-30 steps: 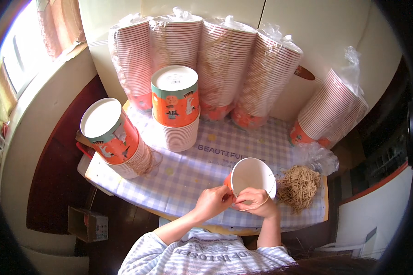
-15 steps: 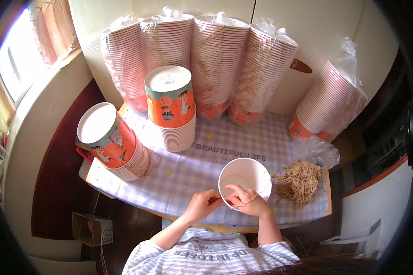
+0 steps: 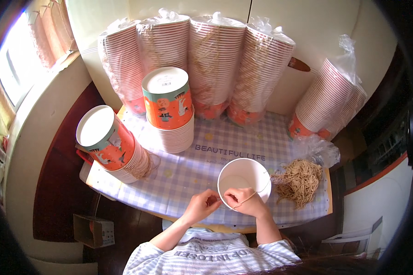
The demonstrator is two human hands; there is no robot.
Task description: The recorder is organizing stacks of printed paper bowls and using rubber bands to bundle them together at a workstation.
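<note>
A white-lined paper bucket (image 3: 238, 170) stands mouth up near the table's front edge. My left hand (image 3: 202, 205) is pinched just outside its near left rim; what lies between the fingertips is too small to make out. Over the bucket's near rim, my right hand (image 3: 247, 201) has its fingers curled together, with a beige string lying across them. A thin strand also shows at the bucket's right inner wall. To the right lies a loose heap of beige string (image 3: 303, 182).
Upside-down printed buckets sit on nested stacks: an upright stack (image 3: 170, 133) and a left one (image 3: 108, 133) with string beside it. Bagged bucket stacks (image 3: 215, 59) line the wall, another bagged stack (image 3: 323, 96) leaning at right. A checked cloth (image 3: 183, 183) covers the table; a cardboard box (image 3: 94, 230) is below.
My right index finger, stretched out before, has curled in toward the thumb at the rim. The left hand stays almost in place. The bucket has hardly moved.
</note>
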